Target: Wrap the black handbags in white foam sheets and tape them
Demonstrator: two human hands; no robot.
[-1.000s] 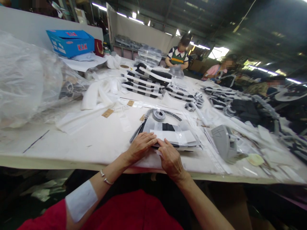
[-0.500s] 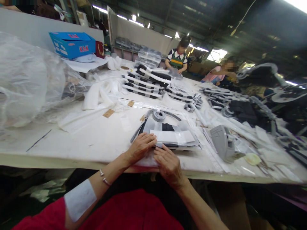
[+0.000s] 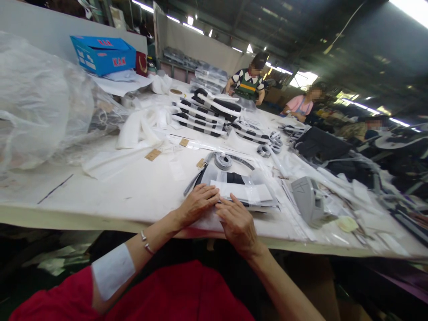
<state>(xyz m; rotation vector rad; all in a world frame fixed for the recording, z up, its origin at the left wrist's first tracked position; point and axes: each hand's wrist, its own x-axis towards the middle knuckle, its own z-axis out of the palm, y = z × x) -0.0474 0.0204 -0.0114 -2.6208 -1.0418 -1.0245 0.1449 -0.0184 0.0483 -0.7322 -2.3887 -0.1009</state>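
A black bag with pale wrapping lies on the table in front of me, white sheets folded across its near side. A coiled, grey-wrapped strap rests at its far end. My left hand lies over the bag's near left corner, fingers stretched out on the white wrapping. Close by, my right hand touches the near edge, its fingers extended and slightly bent, the index finger raised a little. Both thumbs are mostly hidden, and the fingertips of the two hands nearly meet.
Behind the bag stands a stack of black-and-white wrapped bags. A grey tape dispenser sits to the right, among plastic scraps. At left are clear plastic sheeting, a blue box and brown tags. Two co-workers work across the table.
My hands stay at the bag's near edge; my right index finger has lifted slightly. On the far right, a dark bag has shifted, and the pink-clad co-worker's arm has lowered.
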